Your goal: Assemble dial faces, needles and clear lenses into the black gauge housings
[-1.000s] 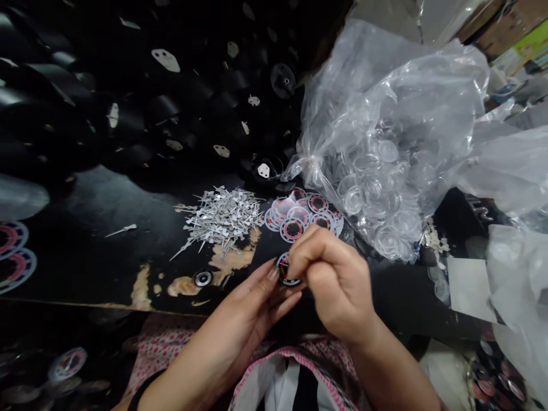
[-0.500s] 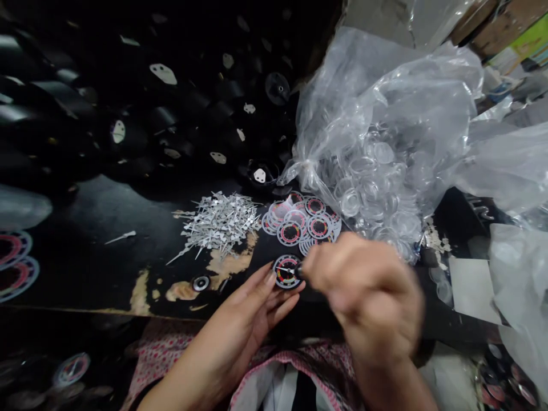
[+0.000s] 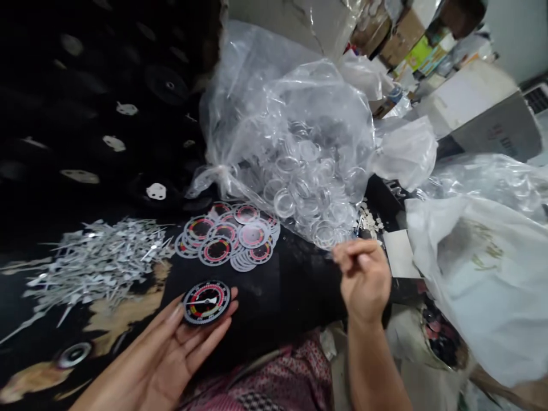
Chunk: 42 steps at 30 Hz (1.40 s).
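Note:
In my left hand (image 3: 175,348) rests a small round dial gauge (image 3: 207,302); its black, red and grey face is up, and a white pointer lies across it. The thumb presses one rim while the fingers support it from beneath. My right hand (image 3: 363,279) is raised at the lower edge of a clear plastic bag (image 3: 257,137) of transparent round covers (image 3: 299,185). Its fingers are curled together, and whatever they may hold is hidden. Loose printed dial discs (image 3: 216,250) lie in an overlapping pile beyond my left hand. A heap of silvery pointers (image 3: 103,262) sits to the left.
Black parts with pale metal plates (image 3: 156,191) are piled at the back left. A black ring-shaped part (image 3: 74,355) lies near the front left. On the right are a white card (image 3: 401,254), a large white bag (image 3: 475,274) and cardboard boxes (image 3: 471,100).
My right hand has moved away from the gauge, rightward to the edge of the bag. The left hand still holds the gauge. The view has turned to the right.

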Motion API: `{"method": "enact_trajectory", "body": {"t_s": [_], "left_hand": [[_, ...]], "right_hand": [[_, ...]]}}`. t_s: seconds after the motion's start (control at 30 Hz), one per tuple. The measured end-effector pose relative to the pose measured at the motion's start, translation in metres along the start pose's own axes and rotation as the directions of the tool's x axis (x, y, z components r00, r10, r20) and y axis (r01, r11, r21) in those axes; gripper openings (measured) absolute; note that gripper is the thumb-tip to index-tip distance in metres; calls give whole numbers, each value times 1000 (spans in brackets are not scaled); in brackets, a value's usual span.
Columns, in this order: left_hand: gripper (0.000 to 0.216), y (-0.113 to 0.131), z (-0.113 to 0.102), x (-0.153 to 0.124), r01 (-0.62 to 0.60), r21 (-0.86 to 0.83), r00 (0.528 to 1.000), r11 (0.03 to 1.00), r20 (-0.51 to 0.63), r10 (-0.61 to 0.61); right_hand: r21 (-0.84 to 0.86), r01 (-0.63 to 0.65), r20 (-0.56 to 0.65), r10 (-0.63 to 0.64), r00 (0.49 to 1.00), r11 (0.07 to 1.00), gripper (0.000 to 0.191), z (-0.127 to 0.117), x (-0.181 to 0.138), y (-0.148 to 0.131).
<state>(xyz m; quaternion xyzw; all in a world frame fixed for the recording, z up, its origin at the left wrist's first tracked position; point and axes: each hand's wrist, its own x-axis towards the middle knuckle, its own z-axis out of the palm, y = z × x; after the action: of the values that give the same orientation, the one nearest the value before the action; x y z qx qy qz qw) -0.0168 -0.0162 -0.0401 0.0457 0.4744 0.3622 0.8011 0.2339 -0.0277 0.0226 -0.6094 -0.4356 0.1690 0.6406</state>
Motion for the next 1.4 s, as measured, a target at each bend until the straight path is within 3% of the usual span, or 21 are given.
{"method": "enact_trajectory", "body": {"t_s": [0.13, 0.27, 0.33, 0.37, 0.4, 0.43, 0.47, 0.5, 0.57, 0.6, 0.73, 0.8, 0.87, 0.97, 1.1, 1.13, 1.2, 1.23, 1.27, 1.33, 1.4], "left_hand": [[36, -2, 7, -4, -17, 10, 998, 1000, -66, 17], [34, 5, 14, -11, -172, 69, 983, 983, -59, 176], [35, 9, 18, -15, -220, 88, 974, 971, -32, 224], [36, 11, 20, -17, -232, 94, 972, 968, -14, 235], [36, 12, 21, -19, -242, 100, 970, 965, 0, 243], [36, 14, 22, -20, -250, 110, 968, 962, 6, 251], [37, 14, 22, -21, -259, 127, 966, 958, 5, 260], [38, 15, 21, -22, -265, 156, 964, 952, 1, 268], [39, 17, 17, -23, -279, 236, 957, 931, -6, 289], [40, 17, 14, -23, -287, 277, 954, 917, 0, 299], [45, 16, 3, -21, -303, 357, 945, 883, -4, 326], [43, 13, 2, -20, -269, 353, 949, 896, -62, 309], [42, 9, 2, -19, -236, 348, 951, 908, -110, 289], [41, 8, 2, -18, -238, 370, 943, 898, -134, 305], [46, 14, 1, -18, -274, 406, 936, 872, -95, 338], [46, 16, 2, -18, -276, 372, 939, 886, -91, 331], [44, 18, 5, -18, -274, 242, 946, 931, -107, 306], [42, 18, 7, -17, -276, 172, 948, 946, -113, 298], [42, 18, 9, -17, -280, 121, 949, 952, -114, 294], [44, 17, 14, -16, -274, 81, 955, 958, -98, 281], [47, 16, 18, -16, -234, 77, 966, 969, -95, 240]], "right_hand": [[-81, -24, -155, 12, 988, 996, 11, -50, 17, 35], [-237, -35, -192, -12, 981, 971, 11, -56, 15, 27], [-583, 159, -141, -292, 946, 797, 11, -40, 7, 7], [-602, 250, -72, -363, 929, 758, 11, -27, 1, -5], [-579, 330, 75, -355, 932, 745, 13, -11, -5, -17], [-502, 413, 312, -287, 906, 760, 14, 7, -11, -27], [-387, 460, 544, -204, 814, 799, 13, 26, -16, -35], [-300, 472, 682, -159, 714, 829, 13, 45, -21, -40], [-264, 537, 794, -136, 593, 801, 12, 75, -28, -43], [-266, 579, 816, -139, 561, 771, 12, 86, -30, -41], [-273, 704, 843, -189, 503, 655, 18, 102, -31, -32], [-274, 703, 831, -206, 517, 657, 19, 103, -31, -32], [-304, 647, 809, -170, 563, 699, 17, 105, -32, -36], [-366, 457, 783, 3, 622, 811, 11, 109, -31, -43], [-290, 202, 819, 133, 558, 936, 9, 99, -15, -42], [-282, 183, 805, 128, 580, 942, 10, 94, -7, -38], [-383, 214, 680, 117, 724, 899, 10, 82, 14, -24], [-508, 234, 547, 101, 831, 829, 11, 76, 25, -14], [-643, 245, 431, 79, 899, 726, 18, 71, 37, -5], [-773, 253, 351, 59, 935, 582, 28, 64, 55, 12], [-786, 280, 366, 49, 929, 551, 25, 59, 66, 23]]}}
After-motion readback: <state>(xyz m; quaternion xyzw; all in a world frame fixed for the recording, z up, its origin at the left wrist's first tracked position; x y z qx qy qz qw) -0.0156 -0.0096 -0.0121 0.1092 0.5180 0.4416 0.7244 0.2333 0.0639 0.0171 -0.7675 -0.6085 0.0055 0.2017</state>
